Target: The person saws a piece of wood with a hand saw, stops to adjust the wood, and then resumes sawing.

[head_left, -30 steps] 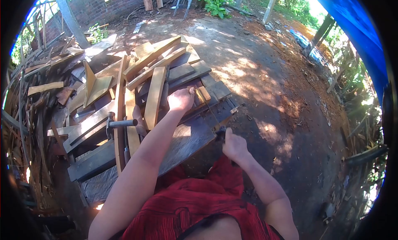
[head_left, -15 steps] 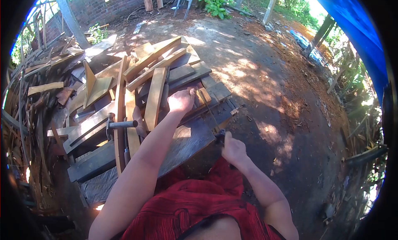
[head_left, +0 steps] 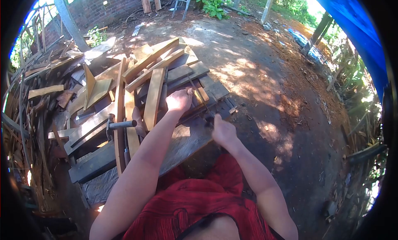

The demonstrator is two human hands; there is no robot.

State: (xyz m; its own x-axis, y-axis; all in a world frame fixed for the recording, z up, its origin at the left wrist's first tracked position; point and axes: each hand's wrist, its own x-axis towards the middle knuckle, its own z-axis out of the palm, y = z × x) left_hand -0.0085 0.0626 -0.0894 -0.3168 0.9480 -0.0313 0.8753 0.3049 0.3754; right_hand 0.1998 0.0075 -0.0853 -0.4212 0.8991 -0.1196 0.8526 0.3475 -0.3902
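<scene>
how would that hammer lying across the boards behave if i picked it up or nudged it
The hammer would probably feel head-heavy, as its head sits at one end. Its handle looks straight and solid, so likely stiff. It lies across a narrow board, so a nudge might tip or slide it.

Dark handle [head_left: 209,120] blurred, partly behind right fingers [head_left: 217,120], left fingers [head_left: 190,94] largely hidden, blue sheet [head_left: 356,24] cropped above

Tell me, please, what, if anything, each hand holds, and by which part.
The right hand holds a thin saw-like tool by its dark handle. The left hand is on the wood pile; whether it grips a piece cannot be told.
</scene>
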